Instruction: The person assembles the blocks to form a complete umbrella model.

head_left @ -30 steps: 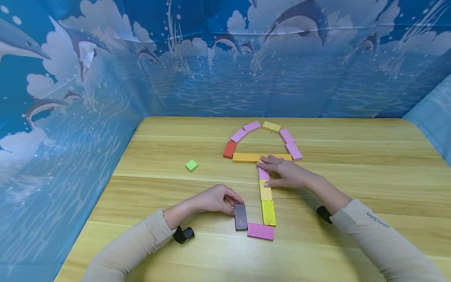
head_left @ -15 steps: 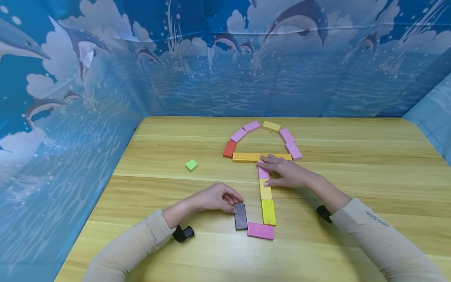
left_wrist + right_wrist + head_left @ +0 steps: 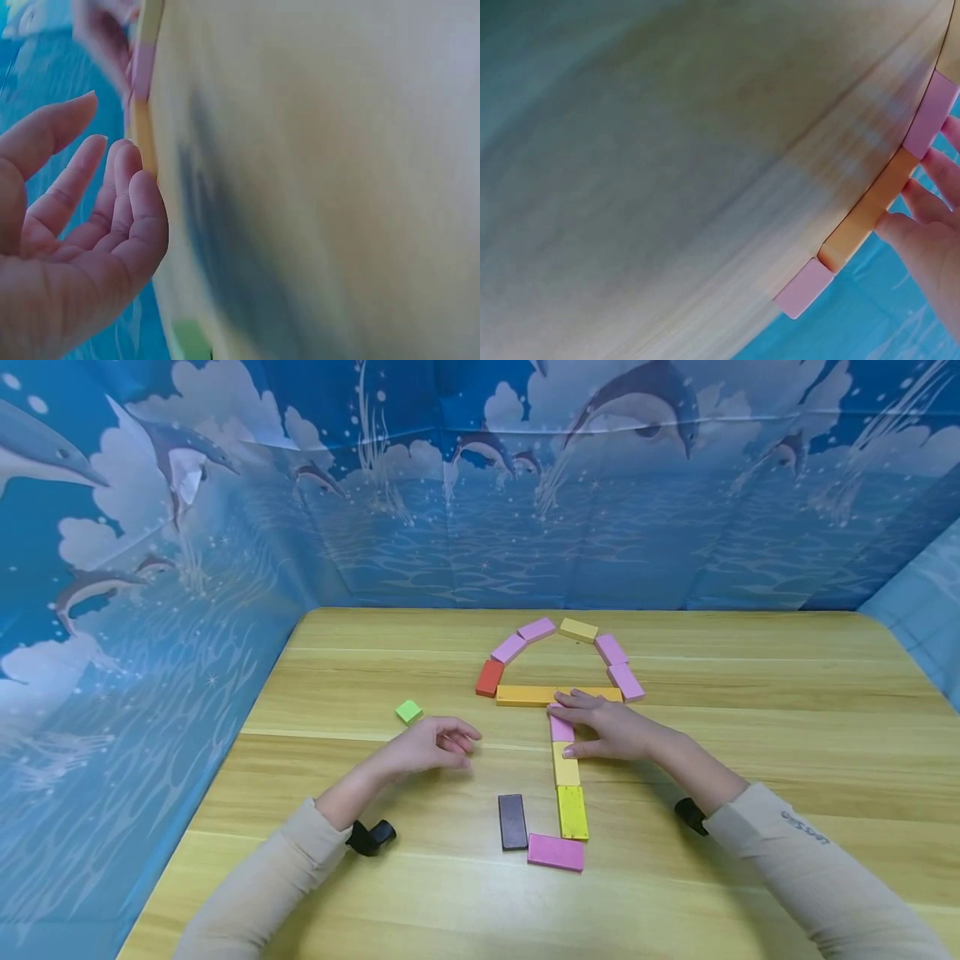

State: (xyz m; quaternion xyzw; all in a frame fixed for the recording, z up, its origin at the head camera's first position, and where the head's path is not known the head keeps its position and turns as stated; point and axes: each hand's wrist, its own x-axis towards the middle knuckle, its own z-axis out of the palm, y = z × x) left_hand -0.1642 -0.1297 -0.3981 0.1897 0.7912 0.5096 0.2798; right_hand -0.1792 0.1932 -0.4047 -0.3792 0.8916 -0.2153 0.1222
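My left hand [image 3: 431, 745] hovers over the table with loosely bent fingers and nothing between them, close to a small green block [image 3: 408, 712]. My right hand [image 3: 615, 727] rests with spread fingers on the blocks: its fingertips lie by the long orange block [image 3: 523, 696] and the pink block [image 3: 561, 729], its thumb on the pale yellow block [image 3: 566, 768]. Below these in the same column is a bright yellow block [image 3: 572, 812]. At its foot lies a magenta block [image 3: 555, 852], with a dark grey block [image 3: 513, 822] standing off its left end.
An arch beyond the orange block includes a red block [image 3: 490, 678], several pink blocks [image 3: 508, 649] and a tan block [image 3: 578, 630]. The wooden table [image 3: 750, 693] meets a blue dolphin-print curtain [image 3: 480, 527] at the back and left.
My left hand has let go of the dark grey block and moved up and left toward the green block. The dark grey block stays in place. My right hand has not moved.
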